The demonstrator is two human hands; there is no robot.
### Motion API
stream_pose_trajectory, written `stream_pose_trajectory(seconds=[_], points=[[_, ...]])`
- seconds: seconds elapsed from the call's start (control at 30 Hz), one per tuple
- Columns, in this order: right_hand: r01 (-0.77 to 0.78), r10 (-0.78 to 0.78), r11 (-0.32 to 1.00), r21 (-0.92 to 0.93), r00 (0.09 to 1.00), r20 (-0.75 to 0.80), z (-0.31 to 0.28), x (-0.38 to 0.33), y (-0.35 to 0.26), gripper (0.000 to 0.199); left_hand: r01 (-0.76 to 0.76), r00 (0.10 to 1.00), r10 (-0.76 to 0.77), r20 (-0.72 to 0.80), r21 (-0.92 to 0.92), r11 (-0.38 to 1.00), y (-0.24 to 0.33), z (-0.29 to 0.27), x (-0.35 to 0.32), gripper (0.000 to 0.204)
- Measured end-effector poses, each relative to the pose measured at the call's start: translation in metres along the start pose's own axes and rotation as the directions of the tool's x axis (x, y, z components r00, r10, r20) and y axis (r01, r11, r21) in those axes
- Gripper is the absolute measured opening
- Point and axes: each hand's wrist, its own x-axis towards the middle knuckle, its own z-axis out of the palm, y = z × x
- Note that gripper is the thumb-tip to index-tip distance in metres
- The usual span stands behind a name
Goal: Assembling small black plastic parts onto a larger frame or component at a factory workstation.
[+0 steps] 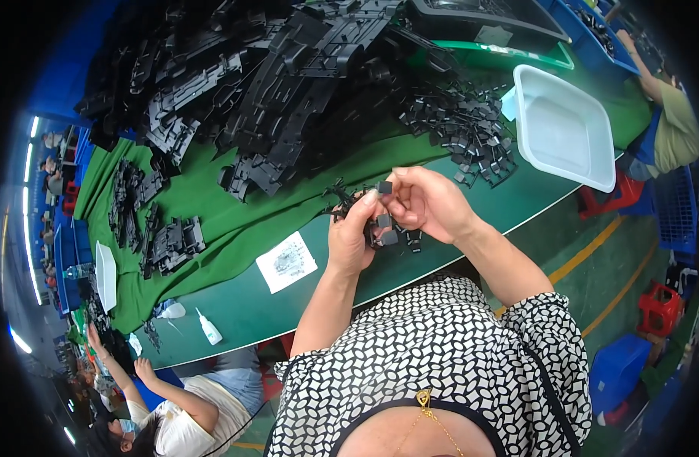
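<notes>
Both hands pinch small black plastic clips above the green table edge (304, 305): left hand (352, 240) steadies the clip cluster (384, 232), right hand (426, 202) holds one square clip (384, 187) at its fingertips; best to align it squarely, pressing gently

Both bare forearms are raised from the lower edge and bent toward each other above the chest. The left hand (349, 240) is held upright, its fingers curled in a pinch. The right hand (429, 202) is brought close against it, fingertips (395, 190) pressed together, wrist bent.
</notes>
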Motion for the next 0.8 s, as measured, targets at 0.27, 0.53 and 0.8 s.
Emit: stream_pose_trajectory(seconds=[0.27,0.53,0.8], points=[[0.119,-0.091,0.876,-0.467,0.992,0.084,0.004,-0.002,-0.003,0.03,0.089,0.996,-0.091,-0.022,-0.064,0.994,0.004,0.006,0.003,0.037],[0.224,-0.251,0.939,-0.261,0.965,-0.077,0.019,0.002,0.021,0.032,-0.038,0.996,0.025,-0.082,-0.165,0.986,0.002,0.012,0.001,0.033],[0.044,-0.047,0.999,-0.022,0.989,-0.141,0.004,0.002,0.013,0.028,-0.179,0.939,0.155,-0.308,-0.05,0.983,0.006,0.004,0.008,0.033]])
